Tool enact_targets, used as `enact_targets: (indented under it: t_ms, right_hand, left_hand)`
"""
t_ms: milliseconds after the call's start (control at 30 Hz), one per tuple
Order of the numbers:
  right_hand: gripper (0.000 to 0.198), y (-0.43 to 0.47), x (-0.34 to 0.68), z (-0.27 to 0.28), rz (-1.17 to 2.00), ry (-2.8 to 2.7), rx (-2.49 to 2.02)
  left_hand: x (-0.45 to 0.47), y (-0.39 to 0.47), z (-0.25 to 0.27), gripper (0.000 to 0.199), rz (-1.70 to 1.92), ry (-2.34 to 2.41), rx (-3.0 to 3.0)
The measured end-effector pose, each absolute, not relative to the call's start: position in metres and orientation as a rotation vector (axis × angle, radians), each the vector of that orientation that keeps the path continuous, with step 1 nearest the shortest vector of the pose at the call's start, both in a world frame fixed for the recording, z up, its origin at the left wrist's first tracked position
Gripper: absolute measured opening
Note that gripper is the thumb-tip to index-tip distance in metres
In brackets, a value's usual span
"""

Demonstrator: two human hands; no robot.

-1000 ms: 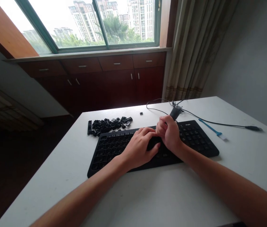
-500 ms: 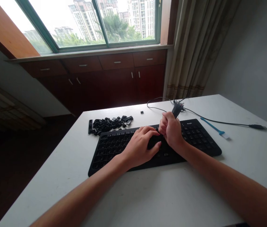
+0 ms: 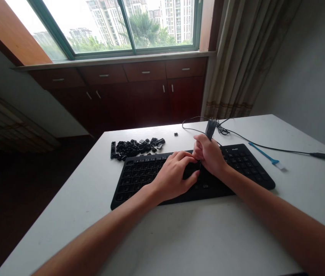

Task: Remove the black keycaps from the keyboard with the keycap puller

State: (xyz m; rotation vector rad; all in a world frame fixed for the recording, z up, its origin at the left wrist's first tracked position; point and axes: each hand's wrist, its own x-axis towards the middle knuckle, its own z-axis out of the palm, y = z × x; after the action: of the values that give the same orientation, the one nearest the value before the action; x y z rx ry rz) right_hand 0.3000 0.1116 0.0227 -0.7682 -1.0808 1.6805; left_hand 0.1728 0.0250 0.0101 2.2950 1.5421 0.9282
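Note:
A black keyboard [image 3: 185, 198] lies on the white table, its left part showing bare sockets without keycaps and its right part with keys on. Over its middle rests my left hand [image 3: 175, 172], fingers bent and thumb apart from the forefinger, holding nothing that I can see. Beside it, my right hand [image 3: 210, 155] is closed in a fist round a black keycap puller [image 3: 210, 129]. The puller's block-shaped handle sticks up above the fist; its lower end, down at the keys, is mostly hidden by my fingers.
Behind the keyboard's left part is a heap of loose black keycaps [image 3: 135, 147]. A single small keycap [image 3: 176, 134] lies apart from it. A black cable [image 3: 280, 150] runs along the back to the right, near a blue brush [image 3: 264, 155] with white bristles.
The puller's handle has swung from a rightward lean to more upright. Both hands stay at the same spot on the keyboard, while the whole view has shifted slightly.

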Motion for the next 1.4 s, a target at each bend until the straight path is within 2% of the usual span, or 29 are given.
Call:
enact_targets:
  t_ms: [233,333,467,600,733,833,967,1033,1200,1400]
  right_hand:
    - [0.045,0.112,0.303,0.026,1.739,-0.993,-0.737]
    - [0.048,0.107,0.302,0.023,1.689,-1.045,-0.639]
    - [0.047,0.101,0.3,0.017,1.585,-1.16,-0.54]
    - [0.031,0.097,0.304,0.015,1.489,-1.326,-0.574]
    - [0.022,0.096,0.312,0.017,1.382,-1.528,-0.568]
    - [0.029,0.098,0.316,0.019,1.315,-1.676,-0.577]
    - [0.047,0.099,0.314,0.018,1.307,-1.666,-0.683]
    - [0.049,0.099,0.311,0.016,1.266,-1.586,-0.772]
    - [0.054,0.097,0.31,0.01,1.144,-1.445,-0.965]
    - [0.054,0.09,0.301,0.015,1.153,-1.332,-0.979]
  left_hand:
    - [0.172,0.024,0.009,0.026,0.938,1.549,2.305]
    - [0.174,0.022,0.01,0.037,0.914,1.619,2.302]
    - [0.177,0.022,0.01,0.039,0.833,1.709,2.378]
    - [0.177,0.023,0.014,0.049,0.815,1.621,2.476]
    - [0.178,0.023,0.017,0.047,0.768,1.598,2.469]
    - [0.182,0.023,0.014,0.05,0.775,1.643,2.482]
    - [0.194,0.031,0.006,0.066,0.892,1.688,2.518]
    - [0.199,0.037,0.005,0.074,0.911,1.687,2.517]
    - [0.206,0.044,0.006,0.073,0.969,1.537,2.477]
    - [0.204,0.042,-0.002,0.09,0.928,1.473,2.555]
